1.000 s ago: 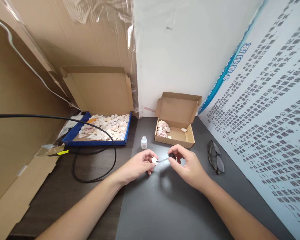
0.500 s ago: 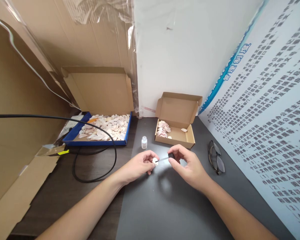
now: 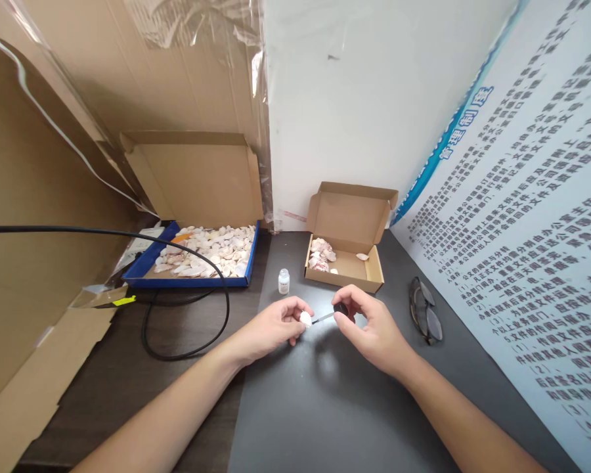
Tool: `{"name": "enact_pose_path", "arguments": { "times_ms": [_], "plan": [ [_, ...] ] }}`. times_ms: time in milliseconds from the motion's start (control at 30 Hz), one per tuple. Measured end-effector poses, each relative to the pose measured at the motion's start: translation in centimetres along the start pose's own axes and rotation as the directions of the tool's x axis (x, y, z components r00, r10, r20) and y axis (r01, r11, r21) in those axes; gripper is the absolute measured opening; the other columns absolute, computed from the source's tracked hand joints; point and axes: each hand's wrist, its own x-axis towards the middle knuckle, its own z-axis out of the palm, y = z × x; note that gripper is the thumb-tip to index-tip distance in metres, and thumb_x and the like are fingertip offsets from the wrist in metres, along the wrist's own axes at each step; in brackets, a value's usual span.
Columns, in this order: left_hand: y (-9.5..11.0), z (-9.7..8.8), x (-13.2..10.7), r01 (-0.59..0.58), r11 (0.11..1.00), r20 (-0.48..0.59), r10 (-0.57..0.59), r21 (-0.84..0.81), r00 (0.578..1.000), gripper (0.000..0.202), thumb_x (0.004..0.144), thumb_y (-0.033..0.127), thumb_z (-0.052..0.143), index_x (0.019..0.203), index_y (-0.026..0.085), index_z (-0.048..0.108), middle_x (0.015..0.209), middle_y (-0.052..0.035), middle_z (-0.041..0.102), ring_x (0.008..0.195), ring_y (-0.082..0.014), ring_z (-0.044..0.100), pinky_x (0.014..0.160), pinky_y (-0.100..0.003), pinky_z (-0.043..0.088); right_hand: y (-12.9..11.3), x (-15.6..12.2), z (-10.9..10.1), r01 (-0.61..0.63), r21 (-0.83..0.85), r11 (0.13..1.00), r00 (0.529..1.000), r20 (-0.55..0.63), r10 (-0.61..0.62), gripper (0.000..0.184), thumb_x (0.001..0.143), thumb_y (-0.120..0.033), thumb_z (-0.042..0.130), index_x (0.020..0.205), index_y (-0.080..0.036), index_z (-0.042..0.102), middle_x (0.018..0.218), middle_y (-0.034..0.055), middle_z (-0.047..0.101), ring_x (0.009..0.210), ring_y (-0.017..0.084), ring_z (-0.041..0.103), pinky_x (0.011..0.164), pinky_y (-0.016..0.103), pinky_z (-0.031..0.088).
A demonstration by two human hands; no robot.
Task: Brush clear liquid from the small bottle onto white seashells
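Between the thumb and fingers of my left hand [image 3: 280, 323] is a small white seashell [image 3: 306, 319]. My right hand [image 3: 369, 323] pinches the black cap of an applicator brush [image 3: 341, 309], whose thin stem points left at the shell. The dark brush tip is at the shell's right edge; whether it touches, I cannot tell. Just beyond my left hand an uncapped little glass bottle [image 3: 284, 282] with a pale label stands upright on the dark grey mat [image 3: 295, 407].
A blue-edged box [image 3: 192, 282] full of shells stands at the back left, its lid raised. Behind my right hand an open cardboard box [image 3: 347, 279] holds several shells. Dark glasses [image 3: 426, 312] lie on the right. A black cable [image 3: 227, 309] loops at left.
The brush tip has shifted a little to the right, from over the shell to its edge. The shell has turned slightly in my left fingers, and the cap has tilted.
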Motion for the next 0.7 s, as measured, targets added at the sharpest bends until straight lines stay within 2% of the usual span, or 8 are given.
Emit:
{"name": "enact_pose_path", "arguments": {
  "times_ms": [533,700],
  "plan": [
    [0.09,0.01,-0.08,0.005,1.000,0.006,-0.005,0.024,1.000,0.025,0.081,0.031,0.067,0.100,0.017,0.058,0.079,0.0030,0.050,0.064,-0.0099,0.047,0.059,-0.023,0.038,-0.11,-0.04,0.01,0.004,0.011,1.000,0.999,0.034,-0.005,0.009,0.084,-0.019,0.056,0.092,-0.020,0.058,0.070,-0.0030,0.052,0.064,0.015,0.051,0.061,0.027,0.043],
    [0.04,0.05,-0.02,0.007,1.000,0.005,-0.007,0.021,1.000,0.027,0.081,0.031,0.067,0.101,0.016,0.057,0.079,0.0024,0.051,0.064,-0.0099,0.046,0.059,-0.023,0.038,-0.08,-0.06,-0.02,-0.009,0.022,1.000,1.000,0.007,0.009,0.008,0.084,-0.018,0.055,0.090,-0.021,0.057,0.071,-0.0032,0.051,0.065,0.014,0.051,0.062,0.026,0.043]
  ]
}}
